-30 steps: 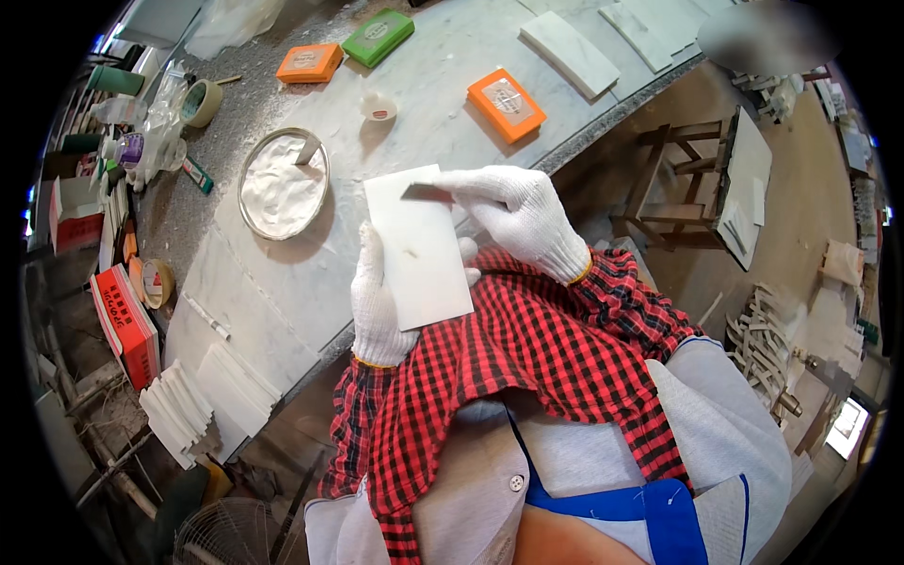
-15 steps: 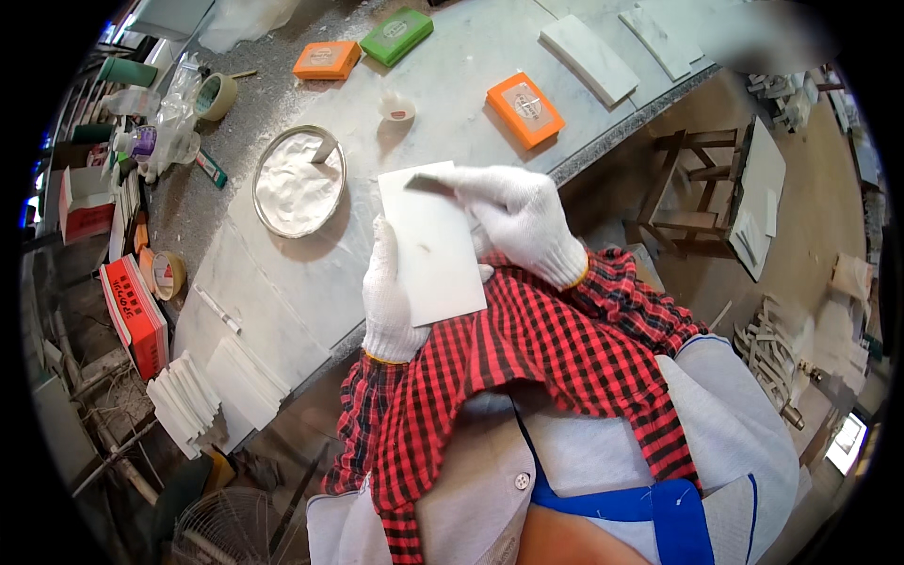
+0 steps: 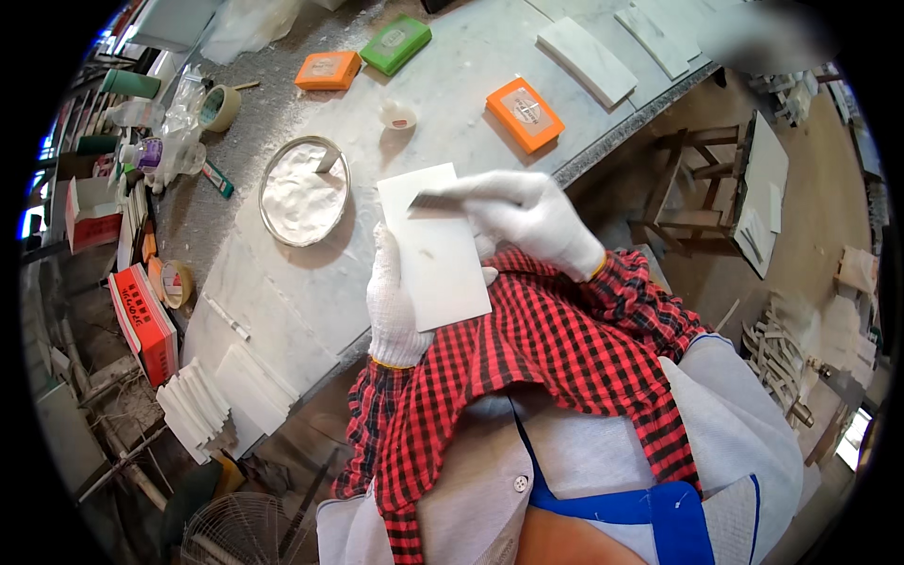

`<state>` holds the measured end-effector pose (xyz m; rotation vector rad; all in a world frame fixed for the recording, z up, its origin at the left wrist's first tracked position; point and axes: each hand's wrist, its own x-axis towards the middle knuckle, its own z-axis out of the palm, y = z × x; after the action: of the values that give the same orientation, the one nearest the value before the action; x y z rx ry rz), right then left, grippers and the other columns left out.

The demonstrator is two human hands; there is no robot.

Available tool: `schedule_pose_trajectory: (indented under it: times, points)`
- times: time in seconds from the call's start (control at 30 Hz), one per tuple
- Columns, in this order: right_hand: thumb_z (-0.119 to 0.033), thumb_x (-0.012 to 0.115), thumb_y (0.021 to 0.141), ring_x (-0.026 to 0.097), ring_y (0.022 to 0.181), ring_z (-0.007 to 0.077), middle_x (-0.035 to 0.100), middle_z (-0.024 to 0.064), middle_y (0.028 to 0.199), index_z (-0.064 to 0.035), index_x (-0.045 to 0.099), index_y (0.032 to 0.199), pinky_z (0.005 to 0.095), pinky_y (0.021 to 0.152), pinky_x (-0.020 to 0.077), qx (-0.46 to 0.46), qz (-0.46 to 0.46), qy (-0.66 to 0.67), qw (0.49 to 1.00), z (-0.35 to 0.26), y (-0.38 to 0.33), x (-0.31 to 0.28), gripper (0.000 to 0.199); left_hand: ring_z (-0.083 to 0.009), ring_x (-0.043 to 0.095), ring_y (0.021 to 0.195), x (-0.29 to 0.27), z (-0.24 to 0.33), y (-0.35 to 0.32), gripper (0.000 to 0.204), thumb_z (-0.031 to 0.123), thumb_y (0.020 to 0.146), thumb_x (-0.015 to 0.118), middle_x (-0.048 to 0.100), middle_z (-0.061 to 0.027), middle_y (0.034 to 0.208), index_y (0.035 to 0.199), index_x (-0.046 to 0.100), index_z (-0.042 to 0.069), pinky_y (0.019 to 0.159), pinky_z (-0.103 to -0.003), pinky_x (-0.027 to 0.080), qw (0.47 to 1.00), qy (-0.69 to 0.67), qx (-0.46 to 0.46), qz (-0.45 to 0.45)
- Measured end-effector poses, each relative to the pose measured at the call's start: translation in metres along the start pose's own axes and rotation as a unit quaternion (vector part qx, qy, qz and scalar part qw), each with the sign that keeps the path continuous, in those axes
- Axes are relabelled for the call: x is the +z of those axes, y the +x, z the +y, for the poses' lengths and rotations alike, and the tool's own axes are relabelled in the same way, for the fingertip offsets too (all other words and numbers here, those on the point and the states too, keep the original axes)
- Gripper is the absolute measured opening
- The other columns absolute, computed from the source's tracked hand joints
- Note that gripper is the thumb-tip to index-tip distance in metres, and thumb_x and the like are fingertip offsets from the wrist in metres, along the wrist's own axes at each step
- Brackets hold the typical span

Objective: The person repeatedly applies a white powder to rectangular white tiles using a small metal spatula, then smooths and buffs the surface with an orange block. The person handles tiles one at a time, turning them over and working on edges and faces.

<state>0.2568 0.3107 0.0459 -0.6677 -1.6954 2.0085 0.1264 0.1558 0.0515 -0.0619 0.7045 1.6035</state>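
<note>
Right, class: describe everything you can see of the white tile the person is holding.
The white tile is a flat, plain rectangle, smooth and stone-like, with clean straight edges. It is held up above the grey worktop, tilted, its long side running away from the person. The gloved left hand grips its left edge from beneath; the gloved right hand presses a small dark toothed blade across its upper face.
</note>
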Motion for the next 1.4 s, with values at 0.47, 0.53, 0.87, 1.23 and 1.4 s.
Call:
schedule_pose_trajectory:
  times: [0.47, 0.53, 0.87, 1.23, 1.4]
  points:
    - [-0.007, 0.056, 0.101, 0.057, 0.081, 0.0060, 0.067, 0.0007, 0.095, 0.0024, 0.069, 0.127, 0.0224, 0.074, 0.0492, 0.086, 0.038, 0.017, 0.995, -0.020, 0.001, -0.031, 0.031, -0.0446, 0.064, 0.115, 0.004, -0.007, 0.007, 0.081, 0.066, 0.106, 0.027, 0.057, -0.0281, 0.135, 0.151, 0.038, 0.000, 0.091, -0.058, 0.059, 0.999, -0.040, -0.006, 0.003]
    - [-0.006, 0.057, 0.100, 0.057, 0.081, 0.0064, 0.067, 0.0006, 0.095, 0.0018, 0.069, 0.127, 0.0229, 0.075, 0.0496, 0.079, 0.031, 0.013, 0.996, -0.020, 0.003, -0.033, 0.031, -0.0440, 0.064, 0.115, 0.007, -0.007, 0.007, 0.082, 0.066, 0.106, 0.027, 0.057, -0.0277, 0.136, 0.152, 0.037, -0.001, 0.091, -0.058, 0.059, 1.000, -0.029, 0.002, 0.007]
    - [-0.006, 0.058, 0.101, 0.055, 0.078, 0.0045, 0.064, -0.0010, 0.088, 0.0001, 0.070, 0.127, 0.0214, 0.070, 0.0473, 0.041, 0.001, 0.034, 0.999, -0.007, 0.010, -0.025, 0.029, -0.0419, 0.065, 0.116, 0.009, -0.009, 0.007, 0.078, 0.061, 0.106, 0.038, 0.057, -0.0250, 0.136, 0.150, 0.037, -0.004, 0.087, -0.055, 0.061, 0.999, -0.044, 0.006, 0.013]
    - [-0.014, 0.057, 0.105, 0.050, 0.068, 0.0018, 0.062, -0.0021, 0.082, -0.0048, 0.065, 0.136, 0.0185, 0.059, 0.0400, 0.068, 0.031, 0.128, 0.989, -0.030, 0.020, 0.009, 0.034, -0.0091, 0.032, 0.048, -0.015, -0.006, 0.013, 0.053, 0.039, 0.114, 0.035, 0.034, 0.0029, 0.071, 0.161, 0.029, 0.017, 0.046, -0.027, 0.029, 0.963, -0.261, 0.000, -0.061]
    - [-0.009, 0.057, 0.102, 0.060, 0.076, 0.0055, 0.070, 0.0030, 0.091, -0.0014, 0.068, 0.131, 0.0227, 0.068, 0.0499, -0.003, 0.024, 0.031, 0.999, -0.036, 0.031, 0.025, 0.031, -0.0105, 0.032, 0.045, -0.025, -0.008, 0.014, 0.042, 0.045, 0.113, 0.030, 0.031, 0.0013, 0.064, 0.100, 0.053, 0.013, 0.044, -0.028, 0.027, 0.988, -0.152, -0.006, -0.029]
